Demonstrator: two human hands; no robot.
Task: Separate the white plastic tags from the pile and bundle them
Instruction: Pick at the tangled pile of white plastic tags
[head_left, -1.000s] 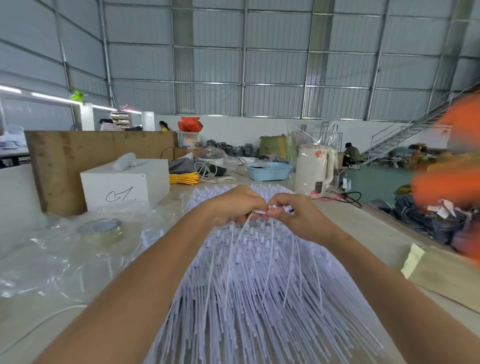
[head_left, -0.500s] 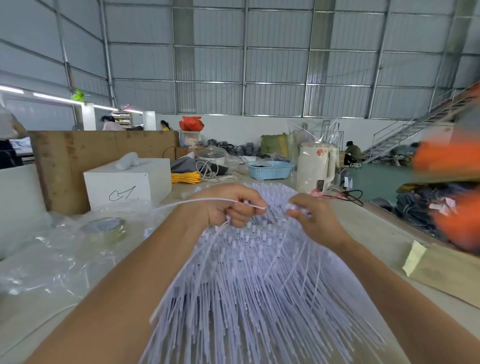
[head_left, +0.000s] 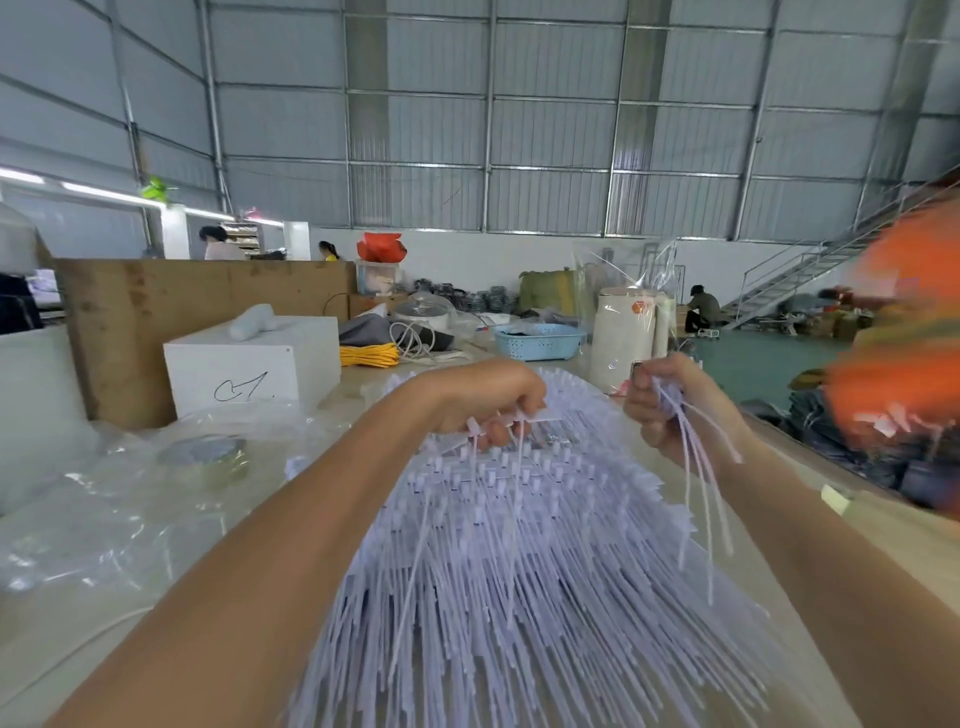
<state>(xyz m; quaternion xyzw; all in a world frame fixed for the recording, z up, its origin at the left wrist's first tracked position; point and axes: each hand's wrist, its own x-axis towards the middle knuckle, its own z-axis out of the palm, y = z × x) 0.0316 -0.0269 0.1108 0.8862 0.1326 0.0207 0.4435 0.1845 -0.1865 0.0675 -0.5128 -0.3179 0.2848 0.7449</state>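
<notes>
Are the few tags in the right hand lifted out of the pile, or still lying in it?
Lifted out. The right hand pinches the few tags by their heads, and they hang above the pile.

The pile of tags (head_left: 519, 597) lies spread on the surface (head_left: 363, 395), straight ahead, between the two forearms. The left hand (head_left: 483, 400) sits on the pile's far end; the right hand (head_left: 670, 400) is to its right, raised above the pile's right edge, with a few loose tags (head_left: 696, 478) hanging from its grip. Left of the pile lie plastic bags (head_left: 104, 519), and a tape roll (head_left: 208, 457) sits among them. Behind these stands a box (head_left: 249, 364) with a board (head_left: 197, 296) behind it. Beyond the pile a basket (head_left: 540, 340) stands left of a kettle (head_left: 628, 338).
</notes>
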